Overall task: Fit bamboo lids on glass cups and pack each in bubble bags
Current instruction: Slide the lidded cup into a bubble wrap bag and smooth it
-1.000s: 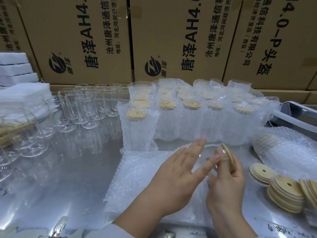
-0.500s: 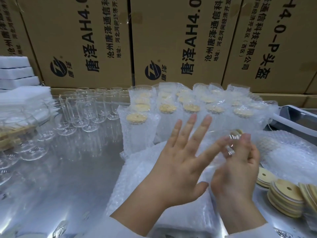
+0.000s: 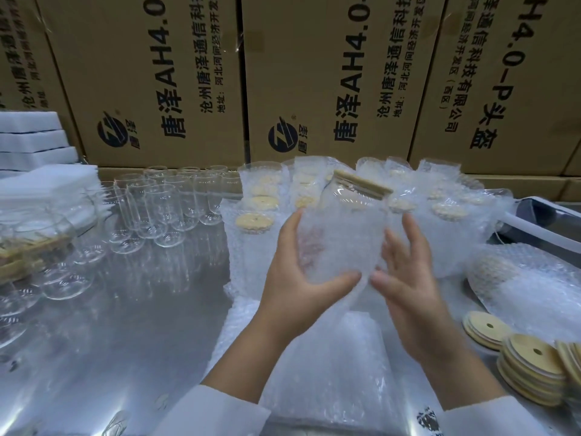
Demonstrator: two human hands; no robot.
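Note:
A glass cup (image 3: 349, 196) with a bamboo lid (image 3: 361, 181) on it is held up in the air, tilted, its lower part inside a bubble bag (image 3: 339, 243). My left hand (image 3: 298, 278) grips the bag and cup from the left, thumb under the bottom. My right hand (image 3: 405, 272) holds the bag's right side, fingers pointing up along it. Both hands are above a flat pile of bubble bags (image 3: 323, 366) on the metal table (image 3: 110, 325).
Several bare glass cups (image 3: 163, 202) stand at the left. Bagged lidded cups (image 3: 254, 234) stand in rows behind. Loose bamboo lids (image 3: 531, 369) are stacked at the right, a bagged cup (image 3: 515, 278) lies beyond them. Cardboard boxes (image 3: 330, 73) form the back wall, white foam sheets (image 3: 34, 143) far left.
The lid went from my right hand's fingers onto the cup. The lidded cup was lifted and now sits partly in a bubble bag, both hands round it.

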